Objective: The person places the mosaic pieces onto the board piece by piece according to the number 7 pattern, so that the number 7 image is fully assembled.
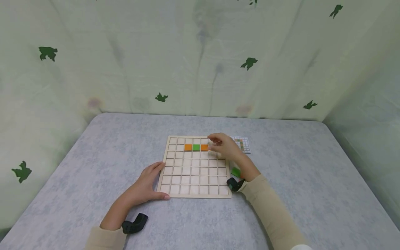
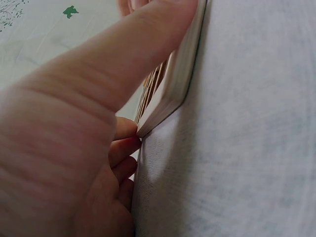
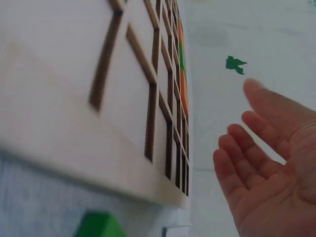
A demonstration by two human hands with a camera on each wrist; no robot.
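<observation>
A square wooden grid board (image 1: 195, 171) lies on the table. Near its far side, an orange tile (image 1: 188, 147), a green tile (image 1: 196, 147) and a second orange tile (image 1: 204, 147) sit side by side in one row. My left hand (image 1: 145, 185) spans the near left corner, thumb straight along the front edge and fingertips against the left edge. Over the board's far right part hovers my right hand (image 1: 230, 150), beside the second orange tile. In the right wrist view that hand (image 3: 269, 168) has loosely bent fingers and an empty palm.
By the board's right edge lies a green piece (image 1: 235, 172), with a bit of orange next to it, partly hidden by the right wrist. A printed grid card (image 1: 246, 144) lies beyond the right hand. Pale cloth (image 1: 187, 62) hangs behind the table.
</observation>
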